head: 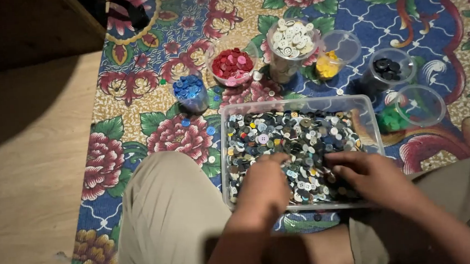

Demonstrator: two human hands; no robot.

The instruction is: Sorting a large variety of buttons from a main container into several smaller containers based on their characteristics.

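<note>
Floral rug [138, 99] in red, blue and gold covers the floor; bare pale wood [31, 172] shows at the left, with a dark shadow across its top. On the rug sits a clear tray [366, 115] packed with mixed buttons [293, 134]. Beyond it stand clear tubs: blue [189, 89], red [232, 63], white [291, 40], yellow [328, 64], black [386, 69] and green [393, 121] buttons, each sorted by colour. Both hands rest in the tray, between the person's knees. Left hand [264, 186] lies curled on the pile, fingers bunched together; right hand [371, 176] reaches in with fingers bent. Whether either pinches a button I cannot tell.
</note>
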